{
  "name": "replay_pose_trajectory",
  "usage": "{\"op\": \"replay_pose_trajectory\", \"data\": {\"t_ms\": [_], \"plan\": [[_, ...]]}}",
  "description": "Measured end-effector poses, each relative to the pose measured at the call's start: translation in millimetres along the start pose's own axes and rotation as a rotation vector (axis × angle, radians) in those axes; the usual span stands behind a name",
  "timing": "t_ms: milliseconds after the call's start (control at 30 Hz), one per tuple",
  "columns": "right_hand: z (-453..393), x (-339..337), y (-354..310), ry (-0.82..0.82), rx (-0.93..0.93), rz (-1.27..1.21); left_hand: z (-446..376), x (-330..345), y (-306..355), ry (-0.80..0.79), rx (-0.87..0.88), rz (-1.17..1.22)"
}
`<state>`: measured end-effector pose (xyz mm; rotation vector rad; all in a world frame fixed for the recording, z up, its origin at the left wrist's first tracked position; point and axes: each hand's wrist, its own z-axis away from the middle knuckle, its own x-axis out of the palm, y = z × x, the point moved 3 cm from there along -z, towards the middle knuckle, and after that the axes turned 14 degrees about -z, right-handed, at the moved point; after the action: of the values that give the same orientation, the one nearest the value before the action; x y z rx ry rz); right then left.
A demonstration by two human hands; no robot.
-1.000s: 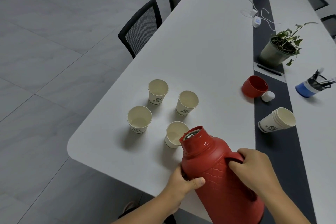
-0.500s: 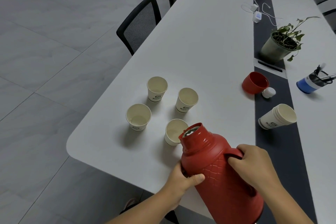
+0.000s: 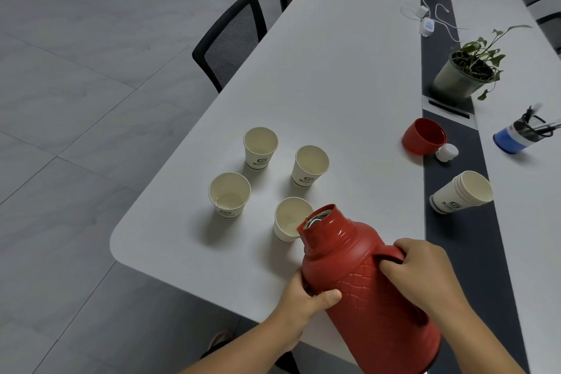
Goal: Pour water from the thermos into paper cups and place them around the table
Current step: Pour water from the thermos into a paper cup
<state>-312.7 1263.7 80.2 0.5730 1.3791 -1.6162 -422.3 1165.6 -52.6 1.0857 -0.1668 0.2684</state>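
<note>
A red thermos (image 3: 364, 288) is tilted to the left, its open mouth right over the rim of the nearest paper cup (image 3: 288, 217). My right hand (image 3: 425, 270) grips the thermos handle. My left hand (image 3: 306, 300) holds the body from below, thumb across the front. Three more paper cups stand upright on the white table (image 3: 334, 85): one at the left (image 3: 229, 194) with a little water in it, one at the back left (image 3: 260, 147) and one at the back right (image 3: 310, 164).
A red thermos cap (image 3: 423, 136) and a white stopper (image 3: 447, 152) lie by the dark centre strip (image 3: 464, 252). A stack of spare cups (image 3: 461, 196) lies on its side there. A potted plant (image 3: 466, 70), pen holder (image 3: 525, 133), cables and black chairs (image 3: 230, 39) are around.
The thermos mouth has shifted slightly nearer the front cup's rim; both hands keep the same hold. The view has drifted a little.
</note>
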Motion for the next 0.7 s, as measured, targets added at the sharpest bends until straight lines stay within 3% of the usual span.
{"op": "replay_pose_trajectory", "data": {"t_ms": [700], "plan": [[6.6, -2.6, 3.0, 0.004, -0.008, -0.016, 3.9, 3.2, -1.3, -0.002, 0.001, -0.028]]}}
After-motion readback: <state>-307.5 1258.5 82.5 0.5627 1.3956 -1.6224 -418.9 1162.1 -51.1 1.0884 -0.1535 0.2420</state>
